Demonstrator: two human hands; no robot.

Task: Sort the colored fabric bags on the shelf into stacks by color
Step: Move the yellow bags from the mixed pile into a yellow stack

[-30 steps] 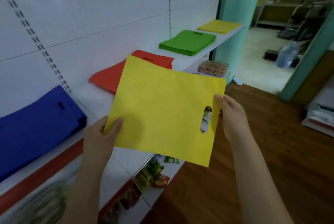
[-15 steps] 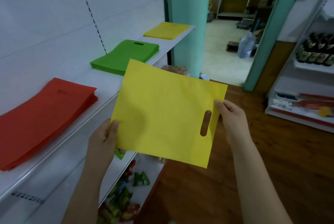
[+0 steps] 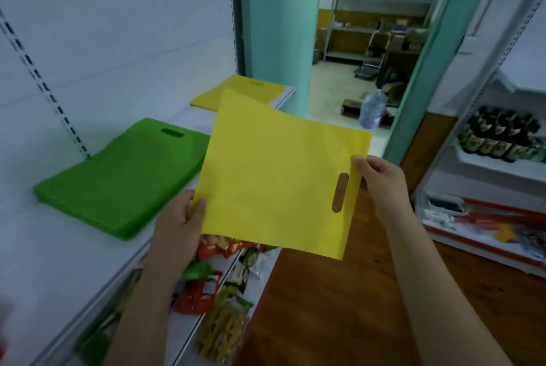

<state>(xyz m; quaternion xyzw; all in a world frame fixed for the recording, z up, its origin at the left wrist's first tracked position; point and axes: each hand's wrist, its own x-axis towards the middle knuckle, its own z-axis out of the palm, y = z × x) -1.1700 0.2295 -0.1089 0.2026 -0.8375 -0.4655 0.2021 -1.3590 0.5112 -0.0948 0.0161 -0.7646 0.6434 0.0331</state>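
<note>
Nearing the yellow stack (image 3: 236, 93) now, with the green stack (image 3: 124, 176) alongside; left hand (image 3: 180, 217) and right hand (image 3: 381, 185) pinch the yellow bag (image 3: 277, 182) just short of it, ready to lay

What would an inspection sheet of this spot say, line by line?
Surface: white shelf, bags lying flat on it.
Job's things: yellow bag held up in the air; green stack on the shelf; yellow stack beyond it, near the shelf's far end.
Clutter: snack packets on the lower shelf.
Grip: left hand pinches the bag's lower left corner; right hand pinches the edge beside the handle slot.
Cables: nothing seen.
Surroundings: teal pillar, wooden floor, bottles on a shelf to the right, a storeroom through the doorway.
</note>
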